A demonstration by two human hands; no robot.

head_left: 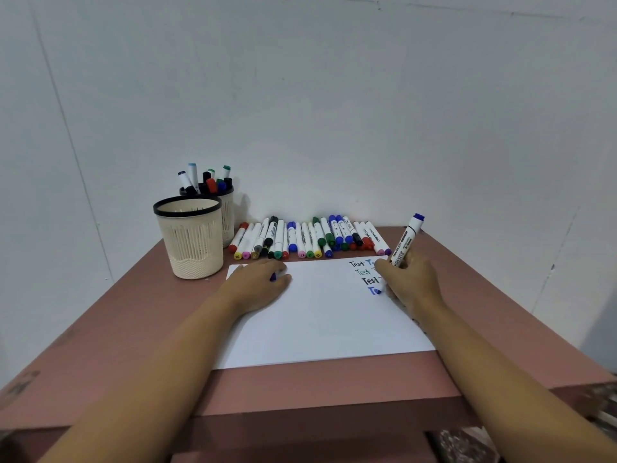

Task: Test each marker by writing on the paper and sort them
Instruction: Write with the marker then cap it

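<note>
My right hand (410, 279) is wrapped round the barrel of a blue whiteboard marker (405, 243), fingers curled tight on its lower part, over the far right corner of the paper (320, 322); the marker's long axis leans up and away from the sheet, its blue tail end highest, and its tip is hidden behind my knuckles, so I cannot tell whether it touches the sheet; just left of my fingers the fourth line of test words stands half written in blue, so I judge I am mid-word; my left hand (260, 282) rests knuckles up on the paper's far left corner, fingers loosely curled, with a small blue cap (273, 277) showing between them, apparently held; what comes next turns on that cap lying across the sheet, to the left of the marker's tip, so the two hands must meet over the paper to close it; the row of loose markers (310, 238) lies along the paper's far edge; beyond its far left corner stand the empty cup (190, 238) and the cup with markers (227, 212), nearer my left hand
</note>
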